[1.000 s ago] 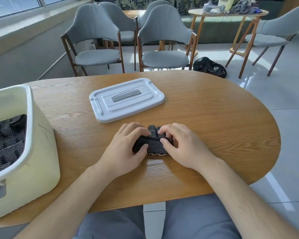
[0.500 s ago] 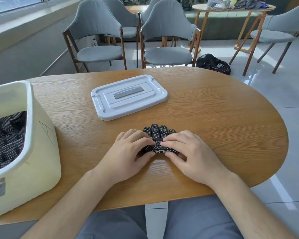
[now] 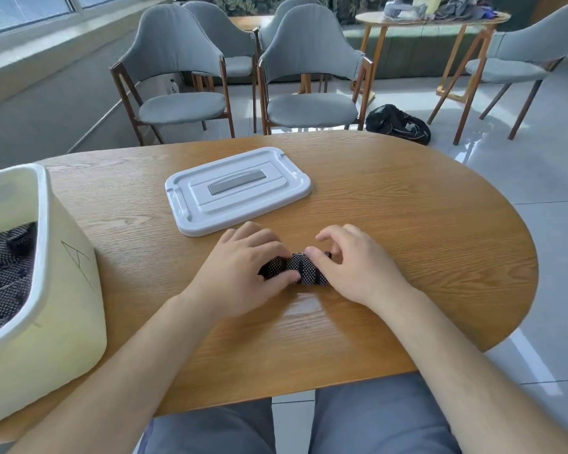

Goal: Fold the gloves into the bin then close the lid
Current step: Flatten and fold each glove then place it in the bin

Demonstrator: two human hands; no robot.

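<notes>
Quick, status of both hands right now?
Left hand: grips the folded glove.
Right hand: fingertips pinch that glove's other end.

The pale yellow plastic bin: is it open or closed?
Open. Its white rectangular plastic lid lies flat on the wooden table, apart from the bin, and black dotted gloves show inside.

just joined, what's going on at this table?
A person seated at the wooden table is folding a black dotted glove into a small bundle. The left hand grips one end and the right hand pinches the other. The grey lid lies flat on the table beyond the hands, off the bin, which stands open on the person's left with folded gloves inside.
</notes>
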